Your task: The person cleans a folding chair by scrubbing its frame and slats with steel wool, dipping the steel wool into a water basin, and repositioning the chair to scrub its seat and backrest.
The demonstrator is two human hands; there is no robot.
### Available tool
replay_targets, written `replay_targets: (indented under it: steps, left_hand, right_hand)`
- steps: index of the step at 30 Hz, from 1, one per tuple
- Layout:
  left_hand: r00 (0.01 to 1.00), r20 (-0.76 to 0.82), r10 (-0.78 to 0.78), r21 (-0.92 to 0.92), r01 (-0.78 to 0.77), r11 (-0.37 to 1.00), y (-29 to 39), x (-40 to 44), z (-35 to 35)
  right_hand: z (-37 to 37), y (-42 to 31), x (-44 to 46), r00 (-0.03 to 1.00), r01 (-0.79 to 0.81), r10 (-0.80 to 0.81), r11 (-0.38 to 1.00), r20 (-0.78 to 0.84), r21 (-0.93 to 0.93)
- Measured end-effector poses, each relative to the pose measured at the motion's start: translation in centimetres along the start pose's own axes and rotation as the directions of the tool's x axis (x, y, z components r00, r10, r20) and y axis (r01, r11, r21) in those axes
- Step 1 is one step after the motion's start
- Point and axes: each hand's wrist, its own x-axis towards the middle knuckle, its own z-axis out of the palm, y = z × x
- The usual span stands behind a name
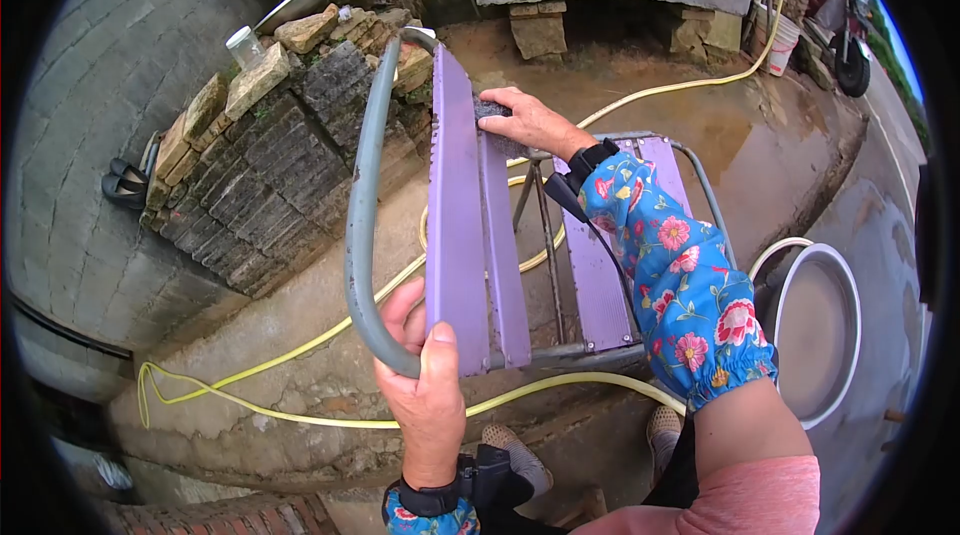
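Both hands on a purple chair in the yard

The chair [455, 235], purple slats on grey metal tubing, is right in front of the person, just ahead of their feet. The left hand [428, 400] is closed round the near lower corner of its backrest, thumb on the edge of the wide slat, fingers wrapped behind the tube. The right hand [540, 125] reaches across to the far end of the backrest, fingers curled over a dark grey pad [489, 109] against the slats. It looks like a scouring pad, though the fingers hide too much of it to be sure.

A flowered blue sleeve [680, 265] covers the right forearm. A yellow hose [590, 378] loops over the concrete around and beneath the chair, and a round basin [852, 293] sits near the right elbow. To the left, a glass jar [244, 47] stands on a pile of stones [270, 185].
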Motion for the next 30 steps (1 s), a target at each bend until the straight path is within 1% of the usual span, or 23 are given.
replay_targets:
  steps: [2, 3, 4, 6, 7, 8, 10, 11, 12, 14, 15, 16, 17, 18, 19, 20, 22, 23, 24, 26, 27, 28, 30]
  left_hand:
    - [1.0, 0.006, 0.003, 0.005, -0.003, 1.0, 0.0, 0.1, 0.1]
    - [1.0, 0.007, 0.004, 0.006, -0.004, 1.0, 0.1, 0.1, 0.1]
    - [1.0, 0.004, 0.002, 0.007, -0.002, 1.0, 0.1, 0.1, 0.0]
    - [0.998, 0.064, -0.002, -0.007, 0.003, 1.0, 0.2, 0.3, -0.5]
    - [0.998, 0.057, -0.007, 0.0, 0.007, 1.0, 0.3, 0.2, -0.6]
    - [0.998, 0.064, -0.027, 0.003, 0.027, 1.0, 0.6, 0.2, -0.6]
    - [0.996, 0.079, -0.05, 0.006, 0.049, 0.999, 0.6, 0.0, -0.5]
    - [0.997, 0.062, -0.047, -0.008, 0.048, 0.999, 0.4, 0.0, -0.5]
    - [0.998, 0.042, -0.042, -0.025, 0.043, 0.999, 0.4, 0.0, -0.5]
    - [0.999, 0.0, -0.039, -0.006, 0.039, 0.999, 0.6, -0.2, -0.1]
    - [0.999, -0.033, -0.036, 0.018, 0.037, 0.999, 0.7, -0.2, 0.2]
    - [0.999, -0.028, -0.038, 0.022, 0.039, 0.999, 0.7, -0.3, 0.1]
    - [0.999, -0.02, -0.037, 0.016, 0.037, 0.999, 0.7, -0.2, 0.0]
    - [0.999, -0.012, -0.036, 0.006, 0.036, 0.999, 0.7, -0.2, 0.0]
    - [0.999, -0.013, -0.036, 0.0, 0.036, 0.999, 0.8, -0.3, 0.0]
    - [0.999, -0.008, -0.043, -0.002, 0.043, 0.999, 0.8, -0.3, 0.0]
    - [0.999, -0.008, -0.048, -0.005, 0.048, 0.999, 0.8, 0.0, -0.4]
    - [0.999, 0.025, -0.047, -0.017, 0.048, 0.999, 0.8, 0.0, -0.5]
    - [0.996, 0.068, -0.053, -0.025, 0.055, 0.998, 0.7, 0.0, -0.6]
    - [0.998, 0.058, -0.036, -0.018, 0.037, 0.999, 0.4, 0.2, -0.2]
    - [0.999, 0.029, -0.013, -0.005, 0.014, 1.0, 0.4, 0.2, -0.2]
    - [1.0, 0.023, -0.017, -0.006, 0.017, 1.0, 0.5, 0.3, -0.2]
    - [0.998, 0.059, -0.016, -0.017, 0.017, 1.0, 0.7, 0.2, -0.3]
  right_hand:
    - [-0.5, -0.7, 0.8, 0.995, -0.021, 0.03, 0.995, 0.097, -0.093]
    - [0.0, -0.5, 1.5, 0.998, -0.041, 0.043, 0.997, 0.041, -0.063]
    - [0.4, -0.4, 2.3, 0.998, -0.041, 0.043, 0.997, 0.044, -0.06]
    - [1.3, -0.2, 4.4, 0.995, -0.066, 0.054, 0.985, -0.08, -0.157]
    - [1.8, 0.0, 5.0, 0.992, -0.033, 0.007, 0.977, -0.125, -0.211]
    - [2.3, 0.3, 5.1, 0.993, -0.037, 0.013, 0.979, -0.119, -0.202]
    - [2.7, 0.6, 4.9, 0.974, 0.017, -0.078, 0.961, -0.212, -0.275]
    - [2.9, 0.6, 4.5, 0.954, 0.065, -0.136, 0.963, -0.267, -0.261]
    - [3.1, 0.7, 4.0, 0.953, 0.066, -0.138, 0.963, -0.268, -0.262]
    - [3.6, 0.5, 2.8, 0.926, -0.112, 0.096, 0.993, -0.366, -0.024]
    - [3.8, 0.5, 2.7, 0.906, -0.118, 0.095, 0.993, -0.412, -0.03]
    - [4.0, 0.5, 2.3, 0.904, -0.123, 0.1, 0.992, -0.416, -0.028]
    - [4.1, 0.5, 2.2, 0.866, -0.145, 0.15, 0.988, -0.477, 0.048]
    - [4.0, 0.5, 2.1, 0.824, -0.16, 0.2, 0.98, -0.53, 0.121]
    - [4.3, 1.2, 2.0, 0.72, -0.21, 0.224, 0.972, -0.656, 0.101]
    - [3.7, 2.3, 1.8, 0.626, -0.287, 0.34, 0.937, -0.702, 0.198]
    - [1.5, 4.6, 2.0, 0.691, -0.241, 0.398, 0.914, -0.603, 0.326]
    - [0.8, 5.3, 2.6, 0.772, -0.193, 0.327, 0.938, -0.545, 0.289]
    - [0.3, 3.6, 2.8, 0.831, -0.127, 0.26, 0.95, -0.493, 0.286]
    - [-0.4, 1.5, 3.7, 0.93, -0.19, 0.223, 0.972, -0.293, 0.137]
    - [0.2, 1.1, 3.8, 0.95, -0.199, 0.19, 0.98, -0.247, -0.011]
    - [0.5, 0.7, 3.7, 0.95, -0.236, 0.237, 0.971, -0.202, 0.028]
    - [0.0, -0.2, 3.0, 0.97, -0.232, 0.236, 0.97, -0.06, 0.077]
